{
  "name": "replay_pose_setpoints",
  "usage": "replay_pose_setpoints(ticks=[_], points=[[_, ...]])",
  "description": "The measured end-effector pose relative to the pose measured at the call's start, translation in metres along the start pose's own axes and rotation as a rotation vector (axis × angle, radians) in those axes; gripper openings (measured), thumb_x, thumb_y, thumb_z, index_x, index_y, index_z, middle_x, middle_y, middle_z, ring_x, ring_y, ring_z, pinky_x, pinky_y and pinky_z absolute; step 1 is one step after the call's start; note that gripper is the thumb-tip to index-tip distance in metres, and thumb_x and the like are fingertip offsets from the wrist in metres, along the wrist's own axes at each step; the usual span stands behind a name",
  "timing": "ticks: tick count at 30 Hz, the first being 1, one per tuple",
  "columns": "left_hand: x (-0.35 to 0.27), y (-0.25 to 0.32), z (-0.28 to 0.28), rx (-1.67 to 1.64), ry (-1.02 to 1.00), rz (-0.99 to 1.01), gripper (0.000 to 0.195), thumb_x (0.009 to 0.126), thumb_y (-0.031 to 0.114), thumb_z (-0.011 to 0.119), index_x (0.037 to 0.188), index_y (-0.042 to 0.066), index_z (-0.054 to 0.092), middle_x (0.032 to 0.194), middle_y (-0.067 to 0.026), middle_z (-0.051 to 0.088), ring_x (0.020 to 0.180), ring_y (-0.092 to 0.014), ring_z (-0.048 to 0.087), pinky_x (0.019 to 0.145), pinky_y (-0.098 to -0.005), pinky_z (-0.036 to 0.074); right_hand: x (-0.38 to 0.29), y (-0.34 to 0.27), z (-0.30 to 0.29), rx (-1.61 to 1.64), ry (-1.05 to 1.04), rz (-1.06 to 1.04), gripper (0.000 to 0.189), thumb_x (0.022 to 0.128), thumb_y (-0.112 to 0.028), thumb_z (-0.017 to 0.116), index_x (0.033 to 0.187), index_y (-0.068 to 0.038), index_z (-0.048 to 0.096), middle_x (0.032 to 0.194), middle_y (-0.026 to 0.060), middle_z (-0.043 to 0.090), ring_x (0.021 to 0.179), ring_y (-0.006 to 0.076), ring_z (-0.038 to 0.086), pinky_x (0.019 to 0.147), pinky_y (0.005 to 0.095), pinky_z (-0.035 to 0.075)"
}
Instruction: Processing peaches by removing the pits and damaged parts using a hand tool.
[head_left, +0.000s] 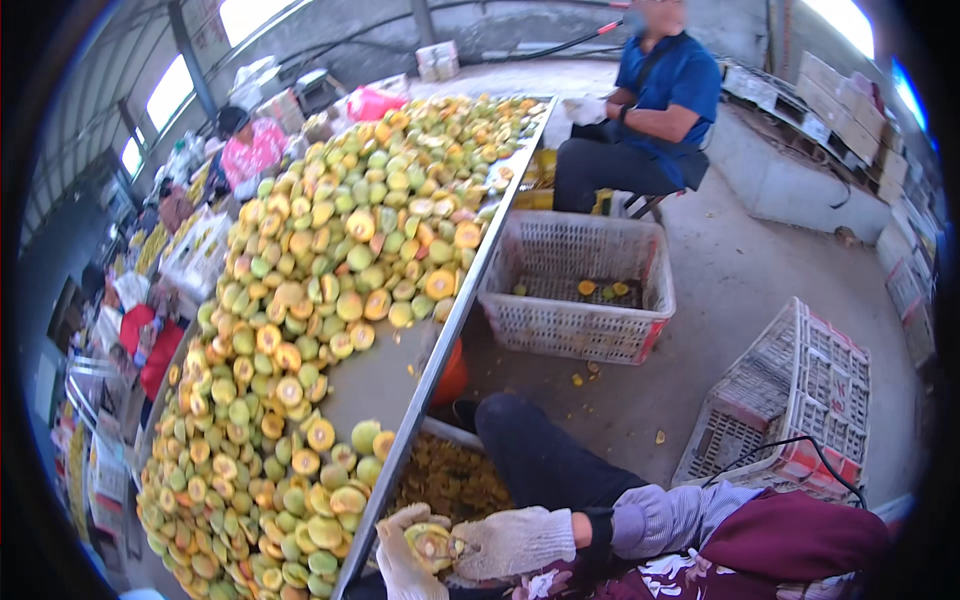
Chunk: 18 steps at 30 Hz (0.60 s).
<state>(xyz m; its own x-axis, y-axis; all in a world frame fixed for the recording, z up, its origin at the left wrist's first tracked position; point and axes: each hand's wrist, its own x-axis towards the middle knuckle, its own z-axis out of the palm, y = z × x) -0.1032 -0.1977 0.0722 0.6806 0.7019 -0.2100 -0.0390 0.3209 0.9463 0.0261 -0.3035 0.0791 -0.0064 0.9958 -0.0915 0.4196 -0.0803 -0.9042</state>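
At the bottom centre my left hand (409, 559), in a soiled light work glove, holds a halved yellow-green fruit (430, 546), cut face up. My right hand (510, 544), in a knitted glove, reaches in from the right, its fingertips at the fruit's edge; whether they grip a small tool is hidden. Both hands are beside the metal rim (420, 420) of a long table. Heaped on that table are many cut fruits (300, 300), some showing orange flesh and a pale centre. Below the hands' far side, a container of fruit pieces (450, 480) stands by my leg.
A plastic crate (577, 326) with a few fruit pieces stands on the floor beyond my knee. Another crate (825, 397) lies tilted at the right. A person in blue (667, 97) sits at the table's far end; a person in pink (251, 154) is across it.
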Motion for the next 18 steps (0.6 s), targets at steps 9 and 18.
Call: replay_pose_setpoints(ticks=[9, 18], points=[[0.016, -0.023, 0.025, 0.162, 0.006, -0.027, 0.044, 0.092, 0.038, 0.035, 0.108, -0.001, 0.049, 0.088, -0.0145, 0.059, 0.076, -0.021, 0.058, 0.069, -0.0299, 0.049, 0.04, 0.065, 0.026, -0.256, 0.02, -0.025, 0.022, 0.083, -0.026, 0.047, 0.089, -0.008, 0.059, 0.078, 0.0127, 0.062, 0.073, 0.0301, 0.061, 0.062, 0.0396, 0.048], [0.025, -0.036, 0.034, 0.198, -0.043, -0.031, 0.046, 0.092, 0.04, 0.037, 0.11, 0.0, 0.048, 0.09, -0.0142, 0.058, 0.077, -0.021, 0.057, 0.068, -0.0302, 0.049, 0.086, 0.12, 0.039, -0.585, -0.079, -0.149, 0.02, 0.08, -0.022, 0.048, 0.085, -0.008, 0.062, 0.077, 0.0114, 0.063, 0.072, 0.0298, 0.061, 0.061, 0.04, 0.048]])
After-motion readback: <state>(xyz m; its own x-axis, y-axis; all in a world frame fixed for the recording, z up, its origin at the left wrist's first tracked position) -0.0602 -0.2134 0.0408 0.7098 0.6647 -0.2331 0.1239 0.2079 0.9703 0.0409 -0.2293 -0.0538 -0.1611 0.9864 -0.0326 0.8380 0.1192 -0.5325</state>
